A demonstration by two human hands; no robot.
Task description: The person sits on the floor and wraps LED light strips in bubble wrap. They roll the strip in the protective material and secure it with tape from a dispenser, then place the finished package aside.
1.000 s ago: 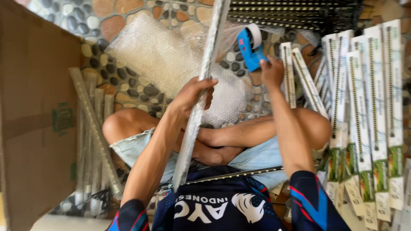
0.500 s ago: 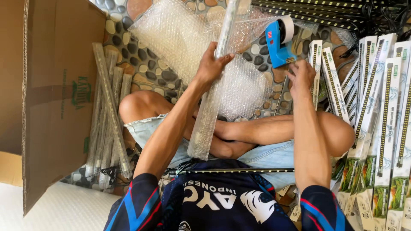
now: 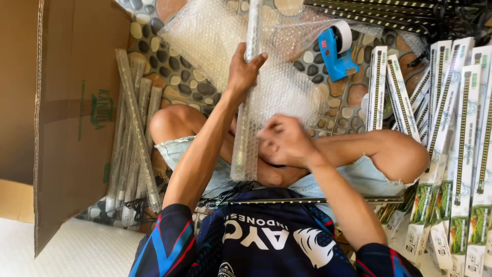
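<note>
We saw a large brown cardboard box (image 3: 77, 118) lying open along the left side of the pebble-patterned stone floor (image 3: 179, 77). A clear sheet of bubble wrap (image 3: 287, 87) was spread over the floor's far middle, ahead of the person's crossed legs. Long white and green retail boxes (image 3: 461, 154) were stacked along the floor's right side, and a bundle of already wrapped long strips (image 3: 133, 138) lay just beside the cardboard box. The long narrow strip wrapped in bubble wrap (image 3: 246, 133) stood nearly upright over the lap. Our left hand (image 3: 245, 69) was clasped around its upper part. Our right hand (image 3: 284, 141) was clenched just beside its lower part; we could not tell what it gripped. A blue tape dispenser (image 3: 335, 51) rested on the floor beyond the right knee.
</note>
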